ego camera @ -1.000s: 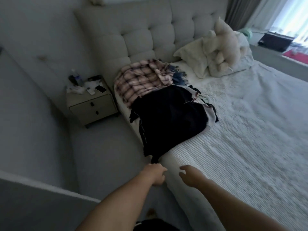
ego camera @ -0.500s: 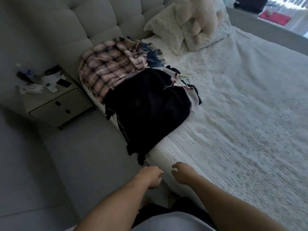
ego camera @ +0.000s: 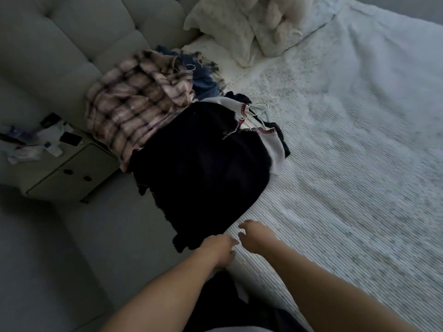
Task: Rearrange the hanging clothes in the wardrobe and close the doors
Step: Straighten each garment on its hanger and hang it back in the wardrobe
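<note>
Closer to the bed point(ego camera: 347, 164) than a second ago: headboard and window now gone from the top of the frame, clothes pile filling the middle. Both hands, low centre, now right at the hem of the dark garment point(ego camera: 203, 168) that tops the pile. Left hand point(ego camera: 219, 251) at the hem's lower edge, fingers loosely bent, grip unclenched, holding nothing; actual contact with the cloth hard to tell. Right hand point(ego camera: 255, 238) just beside it over the bedspread, fingers curled but loose, grip likewise released. Probably about to lift a garment for the wardrobe, so rehanging barely begun. Plaid shirt point(ego camera: 134, 104) behind the dark one, upper left of centre; white hangers point(ego camera: 262, 111) poking out at centre. Wardrobe and doors out of frame. Nightstand point(ego camera: 57, 168) clutter at left blurred. Garments beneath the pile mostly hidden.
</note>
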